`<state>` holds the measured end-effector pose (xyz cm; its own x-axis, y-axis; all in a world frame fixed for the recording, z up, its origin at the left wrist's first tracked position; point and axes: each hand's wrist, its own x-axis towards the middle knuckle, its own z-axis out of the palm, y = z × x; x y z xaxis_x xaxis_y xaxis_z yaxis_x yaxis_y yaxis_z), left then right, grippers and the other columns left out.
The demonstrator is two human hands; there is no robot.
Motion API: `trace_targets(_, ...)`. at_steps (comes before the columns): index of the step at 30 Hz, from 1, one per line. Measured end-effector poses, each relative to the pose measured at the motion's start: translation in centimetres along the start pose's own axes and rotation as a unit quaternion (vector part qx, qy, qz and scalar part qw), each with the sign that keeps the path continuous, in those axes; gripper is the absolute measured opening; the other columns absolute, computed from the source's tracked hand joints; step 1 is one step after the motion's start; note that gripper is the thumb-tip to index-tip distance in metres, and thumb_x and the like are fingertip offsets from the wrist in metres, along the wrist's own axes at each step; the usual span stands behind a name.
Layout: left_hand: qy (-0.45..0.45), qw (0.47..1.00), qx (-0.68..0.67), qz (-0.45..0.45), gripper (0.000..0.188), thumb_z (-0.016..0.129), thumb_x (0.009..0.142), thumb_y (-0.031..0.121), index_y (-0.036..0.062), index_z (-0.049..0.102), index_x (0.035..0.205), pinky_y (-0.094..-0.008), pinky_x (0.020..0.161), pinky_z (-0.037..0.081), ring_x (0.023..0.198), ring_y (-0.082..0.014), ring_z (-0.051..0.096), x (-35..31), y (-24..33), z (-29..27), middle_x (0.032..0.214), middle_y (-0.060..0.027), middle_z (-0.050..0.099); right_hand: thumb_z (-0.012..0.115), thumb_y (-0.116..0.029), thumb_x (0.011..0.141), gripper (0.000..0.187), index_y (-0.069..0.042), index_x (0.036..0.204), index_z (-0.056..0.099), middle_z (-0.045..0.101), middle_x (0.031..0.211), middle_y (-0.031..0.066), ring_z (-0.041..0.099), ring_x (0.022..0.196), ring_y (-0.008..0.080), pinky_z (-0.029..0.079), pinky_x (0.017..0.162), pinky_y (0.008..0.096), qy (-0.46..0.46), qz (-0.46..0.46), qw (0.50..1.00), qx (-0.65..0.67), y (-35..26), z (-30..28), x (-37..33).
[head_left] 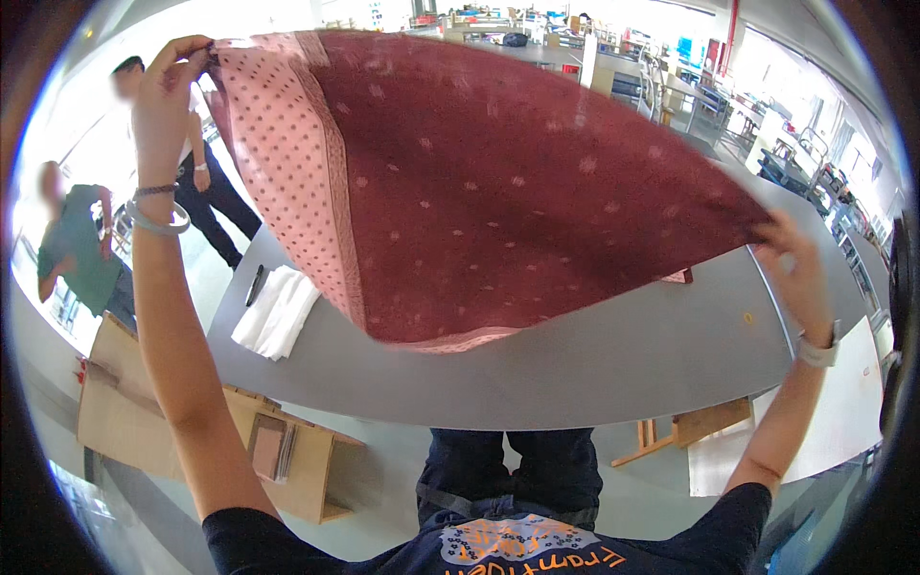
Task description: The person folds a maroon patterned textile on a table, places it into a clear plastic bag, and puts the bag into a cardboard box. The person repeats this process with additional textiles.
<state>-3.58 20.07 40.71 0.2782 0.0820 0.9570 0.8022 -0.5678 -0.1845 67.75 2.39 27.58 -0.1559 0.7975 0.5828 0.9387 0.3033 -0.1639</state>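
Both hands, left hand [171, 88] and right hand [797, 273], raised wide apart, grip the dark red cloth [498, 182] spread.

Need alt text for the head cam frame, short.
A person's left hand and right hand hold a dark red dotted cloth spread in the air above a grey table. A folded white cloth lies on the table's left end; two people stand beyond.
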Motion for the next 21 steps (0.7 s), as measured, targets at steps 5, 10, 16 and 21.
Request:
trace_targets(5,0.018,0.984,-0.115,-0.137,0.03,0.065,0.103,0.022,0.0024,0.07,0.125,-0.0301,0.095,0.053,0.102,-0.0164,0.069,0.7,0.2,-0.6,0.114,-0.0076,0.069,0.061,0.0,0.1,0.037,-0.006,0.136,0.064,0.066,0.136,0.0085,0.066,0.119,0.0184,0.054,0.102,0.0343,0.221,-0.114,0.963,-0.103,2.9,-8.8,3.7)
trace_targets(10,-0.146,0.95,-0.151,-0.231,0.024,0.061,0.101,0.017,0.0028,0.071,0.117,-0.0299,0.096,0.052,0.103,-0.0162,0.069,-3.3,-0.3,6.6,0.107,-0.0065,0.073,0.066,-0.006,0.096,0.024,-0.004,0.12,0.07,0.069,0.126,0.0084,0.069,0.104,0.0185,0.056,0.087,0.0342,0.123,-0.09,0.986,-0.068,4.9,-2.7,8.9)
trace_targets(16,-0.269,0.928,0.028,-0.256,0.018,0.064,0.096,0.017,0.006,0.077,0.103,-0.036,0.089,0.056,0.094,-0.0213,0.073,-8.1,-0.9,18.3,0.099,-0.0111,0.077,0.066,-0.02,0.095,0.021,-0.005,0.108,0.072,0.072,0.105,0.0138,0.071,0.097,0.0312,0.054,0.085,0.0404,0.057,0.027,0.98,-0.19,4.4,5.4,16.7)
trace_targets(21,-0.02,0.953,-0.146,-0.265,0.021,0.063,0.1,0.017,0.0043,0.071,0.114,-0.032,0.081,0.06,0.086,-0.0198,0.074,-1.1,-1.9,17.6,0.106,-0.0103,0.075,0.065,-0.028,0.099,0.026,-0.01,0.117,0.073,0.071,0.124,0.0091,0.07,0.105,0.0254,0.057,0.085,0.0382,0.277,-0.015,0.942,-0.188,8.3,1.2,21.2)
